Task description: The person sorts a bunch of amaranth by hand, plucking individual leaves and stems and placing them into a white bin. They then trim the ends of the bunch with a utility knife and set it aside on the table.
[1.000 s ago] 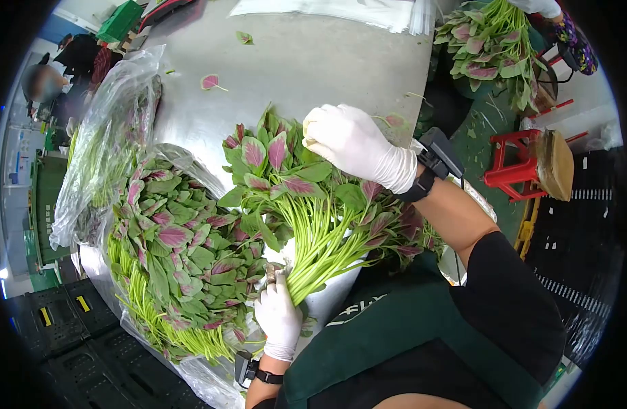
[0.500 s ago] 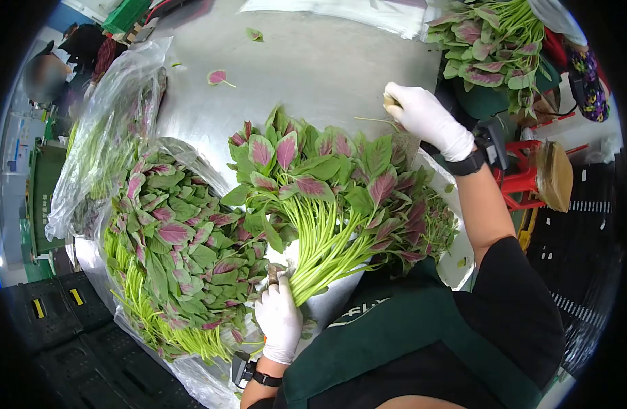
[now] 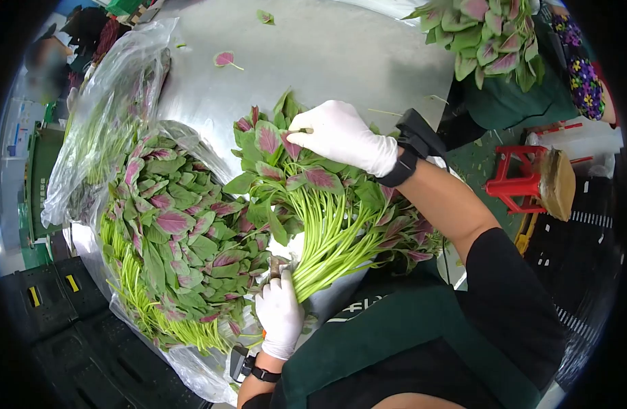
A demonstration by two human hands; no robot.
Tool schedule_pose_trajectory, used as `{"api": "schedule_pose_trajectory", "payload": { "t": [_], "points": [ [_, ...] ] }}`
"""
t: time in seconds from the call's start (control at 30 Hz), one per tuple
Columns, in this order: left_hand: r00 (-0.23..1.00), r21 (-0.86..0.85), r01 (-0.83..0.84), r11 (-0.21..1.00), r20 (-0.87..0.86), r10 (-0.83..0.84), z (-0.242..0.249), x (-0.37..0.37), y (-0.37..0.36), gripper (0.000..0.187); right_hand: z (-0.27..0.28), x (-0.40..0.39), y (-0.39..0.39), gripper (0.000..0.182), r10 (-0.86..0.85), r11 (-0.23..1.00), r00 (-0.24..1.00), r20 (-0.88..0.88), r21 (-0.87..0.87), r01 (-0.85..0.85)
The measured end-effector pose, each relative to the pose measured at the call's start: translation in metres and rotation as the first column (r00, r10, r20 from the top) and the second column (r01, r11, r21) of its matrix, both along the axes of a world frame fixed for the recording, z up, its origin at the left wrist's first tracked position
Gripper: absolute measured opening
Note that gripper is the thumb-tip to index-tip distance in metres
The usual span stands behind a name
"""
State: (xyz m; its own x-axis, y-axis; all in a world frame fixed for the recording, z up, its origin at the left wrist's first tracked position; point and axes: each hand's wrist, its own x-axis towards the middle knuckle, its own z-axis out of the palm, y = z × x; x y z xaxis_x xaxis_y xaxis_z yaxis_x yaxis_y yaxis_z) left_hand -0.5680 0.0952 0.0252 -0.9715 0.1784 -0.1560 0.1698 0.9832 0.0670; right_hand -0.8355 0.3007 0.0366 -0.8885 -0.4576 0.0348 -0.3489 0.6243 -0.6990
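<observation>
My left hand (image 3: pixel 280 317), in a white glove, is closed at the cut ends of a bunch of red-and-green amaranth (image 3: pixel 327 242). A short brownish blade (image 3: pixel 278 266), apparently a small knife, sticks out above its fingers, with a bit of orange showing by the palm. My right hand (image 3: pixel 344 136), also gloved, is over the bunch's leafy top with thumb and forefinger pinched. Something small and brownish shows at those fingertips; I cannot make out what it is. The bunch's pale green stems fan towards me, leaves pointing away.
A large amaranth heap (image 3: pixel 180 238) lies left, beside a clear plastic bag (image 3: pixel 119 102) of more greens. Loose leaves (image 3: pixel 224 59) and thin stems lie on the metal table (image 3: pixel 327 54). Another person holds amaranth (image 3: pixel 490 41) at upper right. A red stool (image 3: pixel 521 178) and black crates (image 3: pixel 48 300) stand nearby.
My right hand has moved left from beyond the bunch's right edge to over its leaves. A thin stem near it now lies on the table. My left hand has hardly moved.
</observation>
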Motion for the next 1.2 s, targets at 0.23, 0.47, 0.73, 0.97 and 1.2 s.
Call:
{"api": "schedule_pose_trajectory", "payload": {
  "t": [0.23,0.47,0.73,0.97,1.2],
  "points": [
    [1.000,-0.024,0.017,1.000,0.013,-0.016,0.003,-0.003,0.001,0.045,0.014,0.015,0.013,0.021,0.313,0.841,0.779,0.543,-0.540,0.039],
    [0.999,0.002,0.038,0.999,0.001,-0.038,0.005,-0.006,-0.001,0.043,-0.019,-0.032,0.064,0.024,-0.211,0.812,0.921,0.326,-0.466,0.351],
    [1.000,0.029,0.009,1.000,0.025,-0.010,0.006,-0.007,0.000,0.044,-0.031,-0.055,0.021,0.047,-0.076,0.996,0.996,-0.043,0.035,0.077],
    [0.998,0.005,-0.003,1.000,0.055,0.003,0.007,-0.007,-0.001,0.047,-0.034,-0.061,0.006,0.043,-0.086,0.996,0.994,0.061,0.035,0.084],
    [0.997,0.008,-0.006,1.000,0.077,0.005,0.007,-0.008,-0.001,0.050,-0.016,-0.023,0.041,0.030,-0.062,0.921,0.987,0.147,-0.373,0.113]
  ]
}}
